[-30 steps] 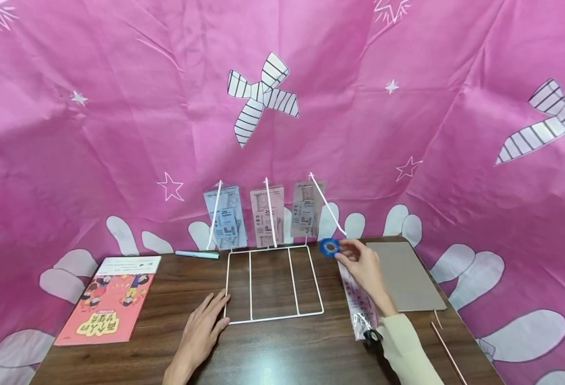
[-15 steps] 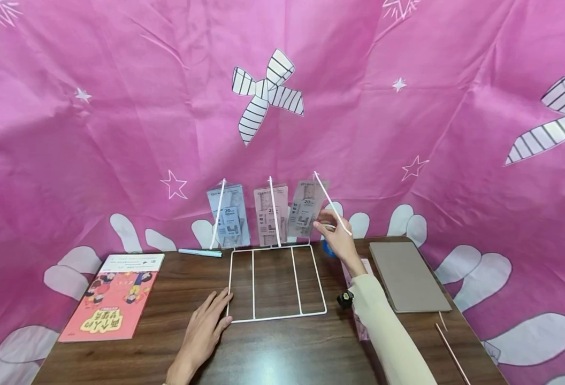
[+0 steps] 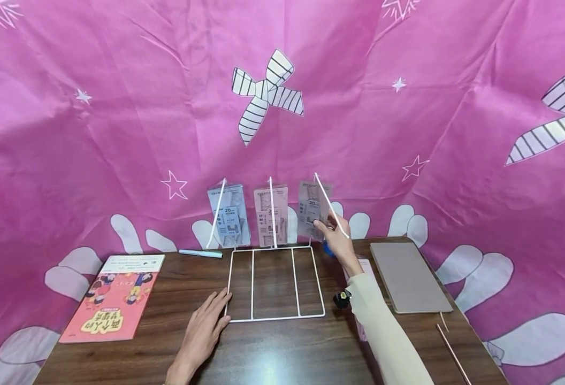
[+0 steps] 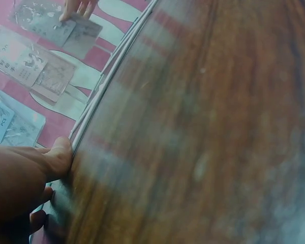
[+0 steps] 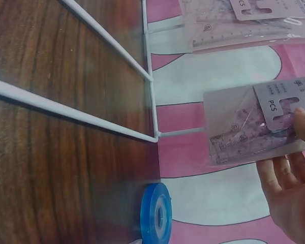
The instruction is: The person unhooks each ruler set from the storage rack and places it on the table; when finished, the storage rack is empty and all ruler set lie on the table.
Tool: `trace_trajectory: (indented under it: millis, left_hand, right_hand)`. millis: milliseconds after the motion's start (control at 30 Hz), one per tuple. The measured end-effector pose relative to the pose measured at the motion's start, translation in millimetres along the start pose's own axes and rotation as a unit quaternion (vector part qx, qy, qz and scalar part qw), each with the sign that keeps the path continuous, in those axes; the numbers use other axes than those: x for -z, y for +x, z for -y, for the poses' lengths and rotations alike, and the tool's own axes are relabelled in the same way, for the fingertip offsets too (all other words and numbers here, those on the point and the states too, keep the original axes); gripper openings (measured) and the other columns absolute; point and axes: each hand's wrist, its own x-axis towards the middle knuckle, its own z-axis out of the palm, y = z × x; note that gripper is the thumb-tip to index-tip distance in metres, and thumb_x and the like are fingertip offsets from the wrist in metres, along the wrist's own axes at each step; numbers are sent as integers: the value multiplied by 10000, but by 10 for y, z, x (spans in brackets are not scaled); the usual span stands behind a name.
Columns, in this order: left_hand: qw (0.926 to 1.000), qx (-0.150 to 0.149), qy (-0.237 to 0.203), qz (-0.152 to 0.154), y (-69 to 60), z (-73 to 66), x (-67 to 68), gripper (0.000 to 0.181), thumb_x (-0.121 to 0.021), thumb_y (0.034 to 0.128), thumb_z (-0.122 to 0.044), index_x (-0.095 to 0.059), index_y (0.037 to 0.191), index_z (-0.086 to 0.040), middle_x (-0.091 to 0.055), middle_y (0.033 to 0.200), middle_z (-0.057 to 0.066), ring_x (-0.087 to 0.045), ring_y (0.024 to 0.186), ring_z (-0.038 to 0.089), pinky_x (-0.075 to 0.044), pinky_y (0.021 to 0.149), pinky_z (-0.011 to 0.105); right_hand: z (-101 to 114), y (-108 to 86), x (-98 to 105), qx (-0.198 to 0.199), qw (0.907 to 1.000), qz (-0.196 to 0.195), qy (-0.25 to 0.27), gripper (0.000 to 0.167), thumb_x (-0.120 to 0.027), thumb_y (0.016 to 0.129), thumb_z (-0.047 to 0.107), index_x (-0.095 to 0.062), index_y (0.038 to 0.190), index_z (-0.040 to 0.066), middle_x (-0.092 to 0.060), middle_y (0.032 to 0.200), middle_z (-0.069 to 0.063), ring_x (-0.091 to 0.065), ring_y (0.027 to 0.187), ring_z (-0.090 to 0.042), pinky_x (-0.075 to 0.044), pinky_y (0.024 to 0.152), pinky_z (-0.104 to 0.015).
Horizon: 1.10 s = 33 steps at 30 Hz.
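Observation:
My right hand (image 3: 338,240) pinches the lower right edge of a grey ruler-set packet (image 3: 308,208), thumb in front and fingers behind. That packet hangs at the right prong of a white wire display rack (image 3: 277,319); the right wrist view shows clear rulers (image 5: 239,132) inside it. Pink (image 3: 270,216) and blue (image 3: 229,216) packets hang at the other two prongs. Flat beside the left bar of the rack's base lies my left hand (image 3: 204,326), its fingers straight and touching the wire. A blue tape roll (image 5: 156,213), mostly hidden behind my right wrist in the head view, rests on the table.
At the left lies a red picture book (image 3: 111,307), with a light blue pen (image 3: 200,253) near the back edge. A grey notebook (image 3: 410,278) and a copper-coloured rod (image 3: 453,353) lie at the right. Another pink packet (image 3: 363,331) is partly under my right forearm.
My right hand has let go of the blue tape roll on the table and moved up to the grey packet. It has since shifted the packet slightly right. My left hand stays put.

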Motion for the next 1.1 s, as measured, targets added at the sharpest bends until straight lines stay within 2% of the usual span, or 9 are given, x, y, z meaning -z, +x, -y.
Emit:
trace_trajectory:
  millis: [167, 300, 500, 700, 933, 1100]
  left_hand:
    - [10000, 61, 18, 60, 3, 2, 13, 479, -725, 966, -129, -628, 1428, -45, -576, 1520, 122, -515, 1393, 423, -460, 992, 621]
    - [10000, 12, 62, 1, -5, 8, 14, 481, -733, 960, -127, -633, 1423, -48, -582, 1514, 122, -523, 1385, 423, -465, 979, 618]
    - [9999, -61, 43, -82, -19, 16, 11, 482, -737, 954, -116, -635, 1418, -38, -584, 1510, 131, -527, 1375, 439, -467, 973, 625]
    - [9999, -93, 17, -120, -27, 21, 5, 482, -741, 949, -116, -638, 1413, -35, -589, 1504, 131, -530, 1368, 442, -467, 970, 633]
    - [9999, -68, -37, -86, -17, 2, 19, 479, -732, 955, -112, -634, 1416, -29, -588, 1503, 140, -527, 1367, 451, -464, 967, 647]
    - [10000, 34, -70, 4, 6, -7, 11, 474, -723, 966, -122, -631, 1422, -33, -584, 1508, 139, -518, 1377, 448, -457, 972, 658]
  right_hand:
    - [6, -87, 69, -15, 10000, -35, 59, 315, -785, 935, 67, -706, 1215, -54, -746, 1154, -241, -737, 1003, -231, -567, 821, -198]
    - [21, -189, 119, -149, 9998, 78, 110, 312, -788, 941, 106, -705, 1205, -38, -749, 1143, -227, -722, 947, -115, -578, 811, -216]
    - [77, -351, 162, -484, 9977, 255, 391, 375, -775, 951, 97, -665, 1273, -62, -716, 1208, -276, -737, 1045, -202, -584, 875, -244]
    - [108, -485, 205, -408, 9982, 294, 336, 387, -768, 943, 46, -646, 1277, -106, -703, 1200, -307, -714, 996, -84, -576, 869, -216]
    - [184, -641, 262, -402, 9973, 396, 477, 450, -744, 949, 4, -601, 1352, -136, -676, 1238, -340, -717, 1039, -115, -578, 882, -234]
    - [259, -738, 331, -416, 9968, 448, 524, 438, -744, 955, 18, -603, 1338, -142, -680, 1222, -347, -713, 1015, -57, -577, 886, -239]
